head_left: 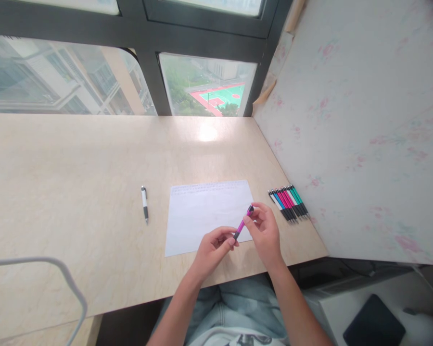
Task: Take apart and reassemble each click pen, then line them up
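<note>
A purple ballpoint pen with black ends is held between my two hands, slanting above the lower right of a white sheet of paper. My left hand pinches the pen's lower black grip. Near its clip end, my right hand closes thumb and fingers on the barrel. Rows of small handwriting run along the top of the sheet. Left of the paper lies a single white pen with a black grip, its tip toward me.
At the table's right side, several pens in white, blue, pink and green lie side by side by the flowered wall. A grey cable arches over the table at lower left. Windows rise behind.
</note>
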Demonstrator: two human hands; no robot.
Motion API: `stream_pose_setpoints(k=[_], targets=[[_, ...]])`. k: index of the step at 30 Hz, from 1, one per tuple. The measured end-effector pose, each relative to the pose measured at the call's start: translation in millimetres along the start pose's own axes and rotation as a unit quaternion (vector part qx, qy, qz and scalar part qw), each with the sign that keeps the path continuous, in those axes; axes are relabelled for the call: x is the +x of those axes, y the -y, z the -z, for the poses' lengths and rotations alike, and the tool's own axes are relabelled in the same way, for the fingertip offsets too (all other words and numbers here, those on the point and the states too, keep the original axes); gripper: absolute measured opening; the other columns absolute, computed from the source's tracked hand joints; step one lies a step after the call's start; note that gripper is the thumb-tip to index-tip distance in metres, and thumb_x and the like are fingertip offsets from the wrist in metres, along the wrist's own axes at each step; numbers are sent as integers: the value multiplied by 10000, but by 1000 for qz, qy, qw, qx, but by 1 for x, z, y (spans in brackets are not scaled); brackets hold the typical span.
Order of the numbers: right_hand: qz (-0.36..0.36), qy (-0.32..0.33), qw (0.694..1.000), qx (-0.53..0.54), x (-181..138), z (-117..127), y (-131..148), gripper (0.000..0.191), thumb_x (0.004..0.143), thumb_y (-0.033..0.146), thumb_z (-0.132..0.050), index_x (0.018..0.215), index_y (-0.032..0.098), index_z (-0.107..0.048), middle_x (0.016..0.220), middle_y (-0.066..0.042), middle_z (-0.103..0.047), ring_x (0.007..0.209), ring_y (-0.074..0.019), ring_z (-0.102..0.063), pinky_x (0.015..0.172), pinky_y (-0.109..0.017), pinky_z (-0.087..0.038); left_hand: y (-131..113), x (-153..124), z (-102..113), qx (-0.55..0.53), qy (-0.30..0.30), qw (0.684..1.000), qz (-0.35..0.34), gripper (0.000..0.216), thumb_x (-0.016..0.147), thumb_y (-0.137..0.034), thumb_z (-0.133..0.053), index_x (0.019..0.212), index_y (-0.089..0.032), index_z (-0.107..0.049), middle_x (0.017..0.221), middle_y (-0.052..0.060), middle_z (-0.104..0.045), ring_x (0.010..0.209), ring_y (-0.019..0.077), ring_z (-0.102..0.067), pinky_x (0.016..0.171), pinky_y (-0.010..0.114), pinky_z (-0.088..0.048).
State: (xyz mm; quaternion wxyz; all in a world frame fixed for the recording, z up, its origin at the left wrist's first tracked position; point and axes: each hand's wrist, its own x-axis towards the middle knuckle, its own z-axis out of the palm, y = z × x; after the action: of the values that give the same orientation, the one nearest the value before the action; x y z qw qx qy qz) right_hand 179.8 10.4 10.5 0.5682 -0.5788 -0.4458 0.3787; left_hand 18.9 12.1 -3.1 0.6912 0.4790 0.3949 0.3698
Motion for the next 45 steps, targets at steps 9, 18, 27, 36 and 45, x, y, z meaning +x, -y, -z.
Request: stream_pose_setpoints(k=[9, 18, 27, 36, 45], targets=[[-37, 98, 994, 30, -2, 0, 4, 569, 841, 294, -649, 1342, 278, -381, 773, 18, -646, 706, -166, -629, 655, -298, -500, -4, -1, 0, -17, -18, 1000, -3, 292, 810, -363, -693, 1016, -157, -681, 761, 61, -711, 692, 166, -615, 639, 275, -460], [-24, -49, 991, 126, 5, 24, 7, 508, 809, 251, -696, 1249, 276, -444, 757, 19, -643, 641, -132, -593, 543, -237, -436, 1, 2, 6, -65, -71, 995, -30, 261, 857, -388, -628, 952, -155, -696, 763, 66, -688, 648, 139, -548, 617, 259, -424], [-20, -69, 991, 113, 7, 24, 8, 525, 799, 251, -699, 1259, 281, -447, 754, 17, -655, 661, -138, -606, 530, -229, -418, 4, 3, 7, -140, -106, 984, -14, 215, 826, -344, -663, 915, -152, -699, 749, 60, -666, 657, 130, -528, 630, 251, -408], [-14, -82, 991, 100, 10, 22, 9, 518, 811, 280, -684, 1264, 276, -433, 761, 10, -650, 649, -144, -603, 526, -244, -416, 1, 3, 7, -198, -97, 975, 3, 218, 810, -329, -673, 935, -150, -689, 757, 49, -648, 667, 124, -525, 617, 241, -397], [-34, -65, 992, 100, 7, 24, 7, 519, 796, 265, -705, 1251, 270, -455, 757, 8, -657, 650, -149, -600, 539, -247, -404, -4, 2, 5, -157, -72, 985, 1, 257, 788, -348, -693, 945, -144, -686, 765, 61, -661, 650, 126, -531, 604, 249, -408]])
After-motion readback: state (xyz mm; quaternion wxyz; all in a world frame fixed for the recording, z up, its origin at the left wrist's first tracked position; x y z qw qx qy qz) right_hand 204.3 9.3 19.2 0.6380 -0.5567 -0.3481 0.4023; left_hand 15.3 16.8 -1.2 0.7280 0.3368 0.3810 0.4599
